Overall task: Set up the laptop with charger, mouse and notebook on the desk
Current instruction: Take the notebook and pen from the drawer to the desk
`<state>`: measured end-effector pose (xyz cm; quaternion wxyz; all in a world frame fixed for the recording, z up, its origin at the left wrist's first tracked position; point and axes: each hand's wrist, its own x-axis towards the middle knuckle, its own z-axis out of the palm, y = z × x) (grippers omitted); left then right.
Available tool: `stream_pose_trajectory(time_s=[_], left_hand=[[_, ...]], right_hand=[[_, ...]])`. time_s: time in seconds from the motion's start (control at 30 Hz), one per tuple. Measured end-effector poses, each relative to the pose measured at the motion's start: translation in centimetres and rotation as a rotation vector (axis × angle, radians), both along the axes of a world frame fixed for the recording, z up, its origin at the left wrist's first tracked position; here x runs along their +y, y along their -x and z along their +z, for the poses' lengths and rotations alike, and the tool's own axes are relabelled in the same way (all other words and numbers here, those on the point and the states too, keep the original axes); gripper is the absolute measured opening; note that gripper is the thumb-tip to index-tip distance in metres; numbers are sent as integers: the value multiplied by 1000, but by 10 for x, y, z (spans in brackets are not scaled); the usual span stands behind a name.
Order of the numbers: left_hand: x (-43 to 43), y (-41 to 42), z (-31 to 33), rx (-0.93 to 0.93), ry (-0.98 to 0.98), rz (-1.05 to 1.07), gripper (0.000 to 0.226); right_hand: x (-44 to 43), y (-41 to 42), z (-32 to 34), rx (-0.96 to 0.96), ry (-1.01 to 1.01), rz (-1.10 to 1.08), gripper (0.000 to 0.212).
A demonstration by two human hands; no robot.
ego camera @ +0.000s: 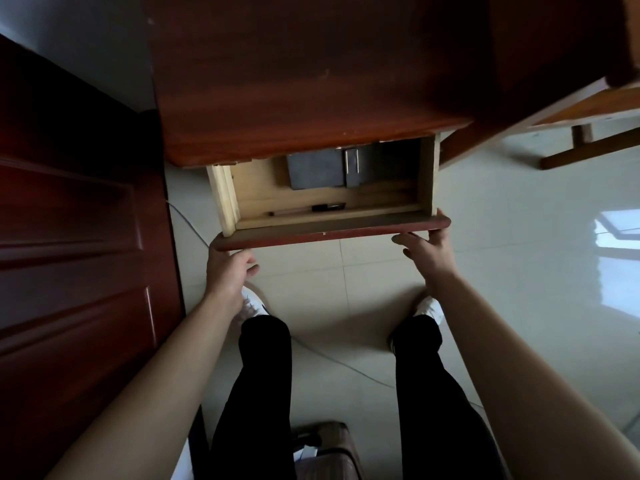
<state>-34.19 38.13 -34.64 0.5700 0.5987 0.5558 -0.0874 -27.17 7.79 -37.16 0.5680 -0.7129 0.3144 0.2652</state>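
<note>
A dark wooden door (69, 237) fills nine o'clock — pale floor tiles (519, 271) spread toward three. A suitcase (329, 448) sits at six, a thin cable (332, 362) crossing the tiles.

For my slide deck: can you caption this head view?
Both hands, left hand and right hand, grip the open desk drawer's front; a dark notebook and pen lie inside.

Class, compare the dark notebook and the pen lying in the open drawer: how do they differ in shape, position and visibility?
The dark notebook is flat, broad and rectangular; the pen is thin and long. The notebook lies at the back of the drawer, partly hidden under the desk top; the pen lies near the front, fully in view. Both rest on the drawer floor, untouched by either hand.
</note>
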Motion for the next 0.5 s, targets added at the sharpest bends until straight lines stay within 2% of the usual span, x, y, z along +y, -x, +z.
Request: stream_pose_trajectory(time_s=[0.07, 0.13, 0.23, 0.3, 0.33, 0.37, 0.43, 0.5], left_hand=[[2, -3, 5, 34, 8, 43, 48], [2, -6, 12, 71, -35, 53, 54], [1, -13, 30, 33, -11, 40, 64], [1, -16, 33, 57, 27, 39, 67], [1, -20, 37, 96, 18, 9, 67], [1, -21, 37, 149, -38, -52, 67], [-1, -23, 41, 189, -285, -263, 59], [-1, -23, 41, 89, -559, -558, 57]], right_hand=[[2, 2, 2, 33, 38, -5, 63], [3, 6, 6, 63, 73, -49, 51], [3, 4, 20, 94, 15, -190, 49], [5, -1, 30, 142, -51, -270, 45], [7, -5, 39, 153, -14, -250, 48], [9, -5, 43, 148, 107, -176, 56], [13, -9, 53, 22, 432, 17, 66], [22, -14, 60, -156, 527, 78, 65]])
